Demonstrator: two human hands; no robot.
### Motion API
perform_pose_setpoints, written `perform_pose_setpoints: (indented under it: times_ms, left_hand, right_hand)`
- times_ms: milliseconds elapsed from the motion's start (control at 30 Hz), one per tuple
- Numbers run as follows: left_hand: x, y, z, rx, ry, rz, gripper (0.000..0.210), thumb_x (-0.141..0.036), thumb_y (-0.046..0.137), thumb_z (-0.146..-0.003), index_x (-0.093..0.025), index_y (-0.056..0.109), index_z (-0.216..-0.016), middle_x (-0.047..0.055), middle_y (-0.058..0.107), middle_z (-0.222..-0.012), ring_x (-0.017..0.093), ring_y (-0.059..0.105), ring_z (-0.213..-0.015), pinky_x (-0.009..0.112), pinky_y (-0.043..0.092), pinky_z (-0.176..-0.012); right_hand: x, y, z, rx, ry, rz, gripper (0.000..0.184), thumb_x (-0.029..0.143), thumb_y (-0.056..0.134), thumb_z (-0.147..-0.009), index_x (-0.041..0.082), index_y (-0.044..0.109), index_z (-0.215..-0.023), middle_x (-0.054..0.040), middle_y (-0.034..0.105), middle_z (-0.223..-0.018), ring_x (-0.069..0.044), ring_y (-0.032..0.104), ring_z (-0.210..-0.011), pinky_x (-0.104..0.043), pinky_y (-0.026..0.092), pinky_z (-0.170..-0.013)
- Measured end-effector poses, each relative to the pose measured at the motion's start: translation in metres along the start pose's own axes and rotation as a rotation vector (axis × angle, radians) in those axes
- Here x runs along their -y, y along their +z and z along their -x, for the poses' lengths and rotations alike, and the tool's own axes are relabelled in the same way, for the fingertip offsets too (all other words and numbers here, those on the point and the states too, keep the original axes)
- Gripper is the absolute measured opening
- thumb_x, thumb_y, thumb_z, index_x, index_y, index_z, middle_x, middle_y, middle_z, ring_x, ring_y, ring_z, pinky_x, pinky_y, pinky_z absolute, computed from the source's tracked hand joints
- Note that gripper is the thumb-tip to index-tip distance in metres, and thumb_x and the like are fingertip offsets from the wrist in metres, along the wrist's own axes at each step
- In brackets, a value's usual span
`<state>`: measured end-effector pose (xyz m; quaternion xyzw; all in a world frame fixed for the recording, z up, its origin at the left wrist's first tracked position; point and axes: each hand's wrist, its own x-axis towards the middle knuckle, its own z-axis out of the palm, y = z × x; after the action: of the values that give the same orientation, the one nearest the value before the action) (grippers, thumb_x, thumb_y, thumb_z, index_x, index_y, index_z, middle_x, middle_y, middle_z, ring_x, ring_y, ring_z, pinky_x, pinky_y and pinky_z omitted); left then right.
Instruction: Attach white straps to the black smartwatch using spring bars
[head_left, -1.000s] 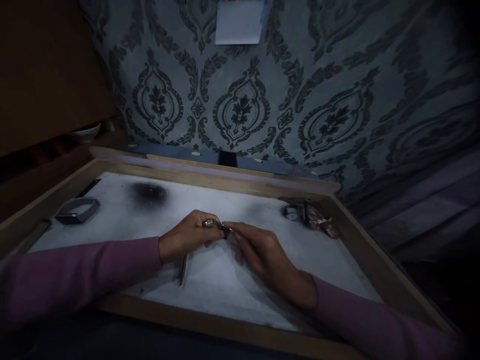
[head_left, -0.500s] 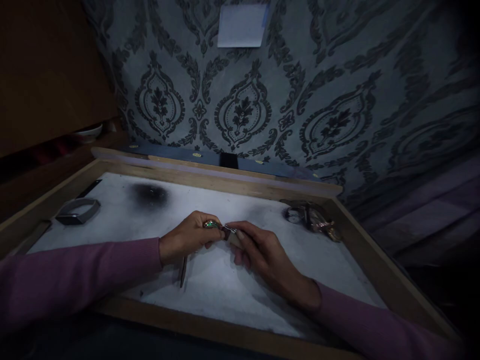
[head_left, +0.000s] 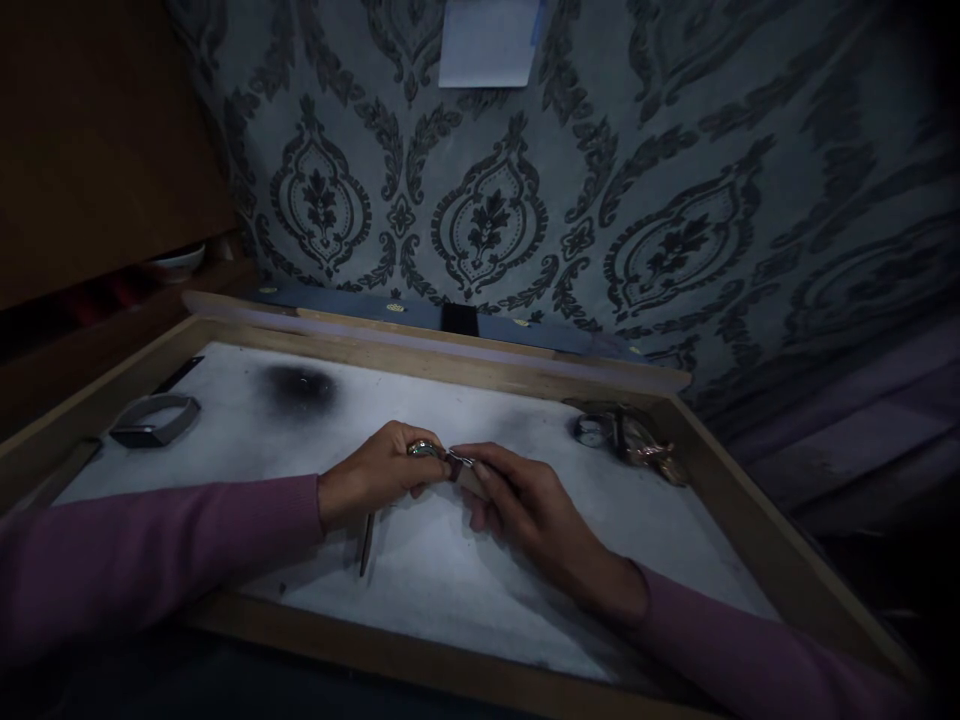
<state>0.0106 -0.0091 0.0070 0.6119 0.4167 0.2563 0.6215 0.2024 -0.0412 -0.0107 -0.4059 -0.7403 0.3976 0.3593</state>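
While the watch (head_left: 426,449) is in hand: brace first

Since both grips are closed, only fine motion is needed. Left hand (head_left: 386,465) pinches the watch over mid-tray (head_left: 420,662); right hand (head_left: 536,510) pinches what looks like its strap (head_left: 471,482), toward four o'clock. Exact contact too dark to tell. Best: hold the watch steady, work from the right fingertips, avoid twisting the strap.

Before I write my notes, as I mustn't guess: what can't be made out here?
All in the head view:
Shiny round piece, underside: left hand covers it.
Pale piece, lower end: right hand covers it.
Left sleeve, upper part: picture edge cuts it.
Heaped items, details: too dim, blurred.
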Motion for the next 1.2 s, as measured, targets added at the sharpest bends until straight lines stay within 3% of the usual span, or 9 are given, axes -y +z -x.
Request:
perform_pose_setpoints:
  times_ms: [233,667,1200]
  left_hand:
    - [-0.0015,0.0011,0.0012,0.002,0.011,0.023,0.016,-0.030,0.060,-0.068,-0.018,0.055,-0.059,-0.008,0.043,-0.046,0.008,0.031,-0.046,0.024,0.023,-0.048]
    - [-0.0004,0.0019,0.0013,-0.001,-0.009,0.023,0.014,-0.027,0.059,-0.067,-0.018,0.054,-0.058,-0.008,0.043,-0.045,0.008,0.032,-0.046,0.024,0.023,-0.049]
    - [0.0028,0.0010,0.0006,0.016,0.010,0.012,0.018,-0.032,0.061,-0.066,-0.018,0.054,-0.058,-0.008,0.042,-0.048,0.008,0.033,-0.049,0.023,0.026,-0.049]
  right_hand:
    - [-0.0030,0.0009,0.0006,-0.001,-0.022,0.028,0.037,0.033,0.043,-0.101,0.012,0.067,-0.120,0.0028,0.057,-0.054,-0.011,0.051,-0.046,-0.024,0.042,-0.048]
    - [-0.0054,0.0027,0.0034,-0.043,-0.219,0.176,0.035,0.017,0.044,-0.098,0.017,0.070,-0.121,0.0016,0.061,-0.060,-0.011,0.054,-0.047,-0.026,0.049,-0.055]
    - [0.0000,0.0000,0.0025,0.015,-0.238,0.252,0.036,0.014,0.041,-0.096,0.016,0.069,-0.119,-0.0001,0.064,-0.064,-0.011,0.057,-0.049,-0.024,0.047,-0.054]
